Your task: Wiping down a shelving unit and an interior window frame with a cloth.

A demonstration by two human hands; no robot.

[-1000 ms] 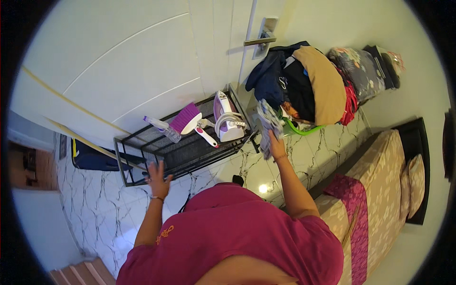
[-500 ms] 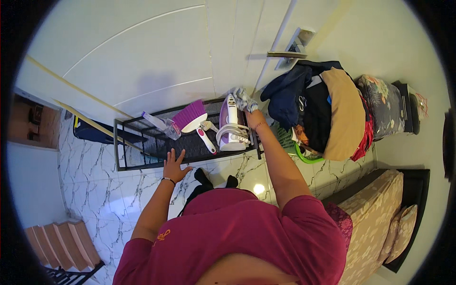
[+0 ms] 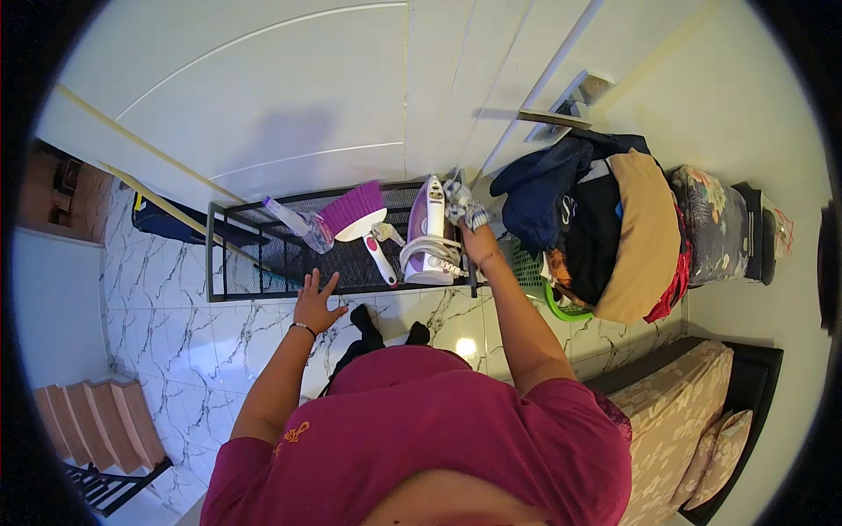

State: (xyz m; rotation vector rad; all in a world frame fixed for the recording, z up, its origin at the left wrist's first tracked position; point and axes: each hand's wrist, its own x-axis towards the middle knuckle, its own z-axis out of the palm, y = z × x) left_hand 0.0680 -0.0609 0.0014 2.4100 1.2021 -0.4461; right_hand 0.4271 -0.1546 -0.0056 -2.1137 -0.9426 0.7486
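A crumpled grey-and-white checked cloth (image 3: 465,206) is gripped in my right hand (image 3: 479,244), at the right end of a black metal mesh rack (image 3: 254,295). My fingers are closed on it and partly hidden by it. My left hand (image 3: 316,302) is open with fingers spread, holding nothing, at the rack's front edge; contact with the rail cannot be made out. On the rack, a purple-and-white iron (image 3: 427,210) with its cord wrapped round it stands beside the cloth. Left of it lie a purple-bristled hand brush (image 3: 353,215) and a clear spray bottle (image 3: 303,225).
A green basket (image 3: 566,304) heaped with clothes (image 3: 633,237) stands to the right, a flowered bundle (image 3: 712,210) beyond it. A door with a handle (image 3: 554,118) rises behind the rack. A bed (image 3: 671,394) is at lower right; stairs (image 3: 101,421) lie at lower left.
My right hand and the cloth have come nearer to me along the rack's right end. My left hand stays spread by the front edge. The whole view has shifted slightly.
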